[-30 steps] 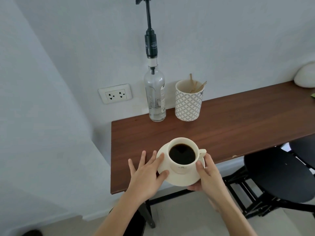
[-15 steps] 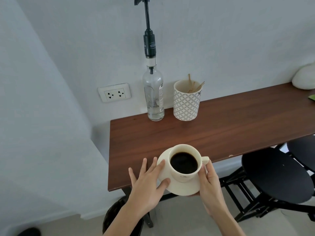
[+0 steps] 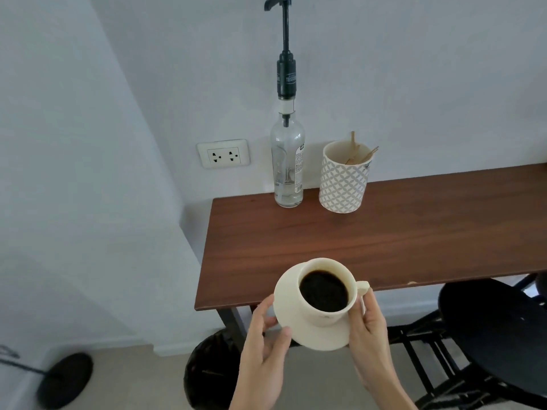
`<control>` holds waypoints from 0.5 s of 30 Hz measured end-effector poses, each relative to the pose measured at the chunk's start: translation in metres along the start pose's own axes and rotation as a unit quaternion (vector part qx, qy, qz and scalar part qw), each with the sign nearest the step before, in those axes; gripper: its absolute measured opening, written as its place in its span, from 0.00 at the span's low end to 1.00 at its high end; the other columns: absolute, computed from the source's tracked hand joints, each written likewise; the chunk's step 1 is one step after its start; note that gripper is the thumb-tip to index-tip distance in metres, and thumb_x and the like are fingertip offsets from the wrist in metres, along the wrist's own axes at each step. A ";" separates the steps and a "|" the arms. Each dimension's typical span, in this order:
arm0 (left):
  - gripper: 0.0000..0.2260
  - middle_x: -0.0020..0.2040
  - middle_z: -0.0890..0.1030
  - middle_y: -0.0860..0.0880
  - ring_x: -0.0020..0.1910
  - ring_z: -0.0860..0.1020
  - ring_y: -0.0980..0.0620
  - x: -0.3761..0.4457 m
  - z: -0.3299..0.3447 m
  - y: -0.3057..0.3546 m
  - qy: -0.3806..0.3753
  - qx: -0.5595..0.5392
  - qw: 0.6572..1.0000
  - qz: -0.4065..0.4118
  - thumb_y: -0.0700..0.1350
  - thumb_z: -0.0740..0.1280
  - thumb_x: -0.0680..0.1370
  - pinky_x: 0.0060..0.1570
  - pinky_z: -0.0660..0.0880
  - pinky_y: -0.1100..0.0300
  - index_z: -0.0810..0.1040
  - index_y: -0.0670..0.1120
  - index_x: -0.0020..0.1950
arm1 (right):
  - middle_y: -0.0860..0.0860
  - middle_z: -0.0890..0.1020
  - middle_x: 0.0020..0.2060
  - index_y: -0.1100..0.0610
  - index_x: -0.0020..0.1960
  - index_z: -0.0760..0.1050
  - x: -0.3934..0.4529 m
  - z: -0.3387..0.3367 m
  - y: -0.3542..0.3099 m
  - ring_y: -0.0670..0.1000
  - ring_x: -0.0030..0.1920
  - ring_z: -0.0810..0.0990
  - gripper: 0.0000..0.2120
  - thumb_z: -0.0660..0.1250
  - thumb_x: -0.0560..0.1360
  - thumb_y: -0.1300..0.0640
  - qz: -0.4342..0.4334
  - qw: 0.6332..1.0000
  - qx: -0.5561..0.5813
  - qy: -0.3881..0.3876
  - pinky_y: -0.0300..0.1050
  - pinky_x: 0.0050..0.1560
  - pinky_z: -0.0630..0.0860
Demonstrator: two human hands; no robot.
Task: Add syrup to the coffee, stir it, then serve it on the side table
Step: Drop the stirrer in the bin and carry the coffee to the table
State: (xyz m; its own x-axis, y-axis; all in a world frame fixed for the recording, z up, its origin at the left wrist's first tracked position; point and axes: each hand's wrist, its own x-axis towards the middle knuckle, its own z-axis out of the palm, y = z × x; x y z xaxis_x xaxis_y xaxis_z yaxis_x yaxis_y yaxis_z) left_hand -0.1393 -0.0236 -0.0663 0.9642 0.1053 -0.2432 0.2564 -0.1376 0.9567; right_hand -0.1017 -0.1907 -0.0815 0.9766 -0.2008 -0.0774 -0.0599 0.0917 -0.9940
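Fingers of both hands (image 3: 319, 344) curl closed around the saucer (image 3: 291, 321) rim.

Smooth cream ceramic cup (image 3: 327, 294) and saucer (image 3: 310, 329); clear glass bottle (image 3: 287, 170); matt dark wood table (image 3: 384, 232).

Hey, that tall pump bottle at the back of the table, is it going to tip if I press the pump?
Possibly. The bottle is narrow with a long pump rising high above it, so it looks top-heavy. It seems mostly empty, likely light. The glass may be slick, so steadying it seems wise.
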 end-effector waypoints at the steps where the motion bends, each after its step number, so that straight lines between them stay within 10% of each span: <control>1: 0.22 0.66 0.78 0.54 0.59 0.81 0.57 0.000 0.000 -0.001 -0.018 -0.034 0.999 -0.012 0.43 0.68 0.81 0.55 0.78 0.63 0.69 0.67 0.66 | 0.49 0.83 0.48 0.47 0.58 0.76 -0.001 -0.001 0.000 0.54 0.50 0.81 0.11 0.55 0.84 0.53 0.001 1.000 0.001 -0.007 0.54 0.47 0.79; 11: 0.28 0.68 0.80 0.51 0.67 0.79 0.46 -0.014 -0.013 -0.012 -0.012 -0.183 0.983 -0.030 0.29 0.67 0.79 0.54 0.83 0.48 0.75 0.55 0.72 | 0.49 0.85 0.47 0.52 0.58 0.78 -0.013 -0.006 -0.003 0.45 0.47 0.82 0.13 0.56 0.82 0.52 -0.009 0.994 -0.034 -0.104 0.43 0.49 0.75; 15: 0.27 0.65 0.81 0.47 0.56 0.82 0.50 -0.038 -0.022 -0.014 0.040 -0.207 0.977 -0.035 0.28 0.67 0.78 0.43 0.83 0.56 0.76 0.53 0.71 | 0.48 0.85 0.49 0.50 0.59 0.77 -0.022 0.006 -0.007 0.47 0.51 0.82 0.13 0.55 0.83 0.55 -0.011 0.986 -0.039 -0.164 0.41 0.50 0.76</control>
State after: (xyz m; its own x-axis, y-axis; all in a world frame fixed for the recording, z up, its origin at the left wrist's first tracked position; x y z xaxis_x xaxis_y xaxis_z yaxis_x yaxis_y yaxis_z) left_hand -0.1808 -0.0035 -0.0673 0.9326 0.1790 -0.3134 0.2569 0.2810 0.9247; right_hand -0.1215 -0.1810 -0.0723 0.9913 0.1259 -0.0384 -0.0405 0.0135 -0.9991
